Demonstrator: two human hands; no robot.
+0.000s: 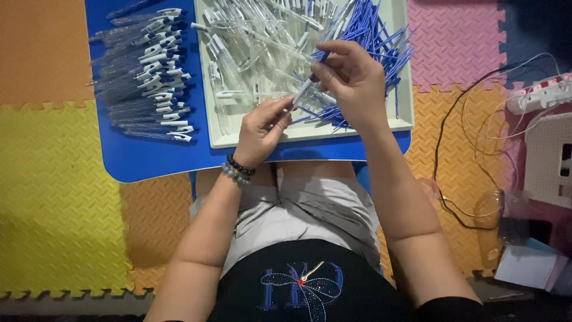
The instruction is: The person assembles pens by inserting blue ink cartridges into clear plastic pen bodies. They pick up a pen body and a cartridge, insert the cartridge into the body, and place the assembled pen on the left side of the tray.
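Observation:
My left hand and my right hand meet over a white tray on a small blue table. Between them they hold one clear pen barrel; the left pinches its lower end, the right grips the upper end with a blue refill. Inside the tray lie several clear pen barrels on the left and a heap of blue refills on the right. A pile of assembled pens with blue-and-white clips rests on the table left of the tray.
Coloured foam floor mats surround the table. On the right lie a black cable, thin white wires, a white power strip, a white perforated basket and a clear container.

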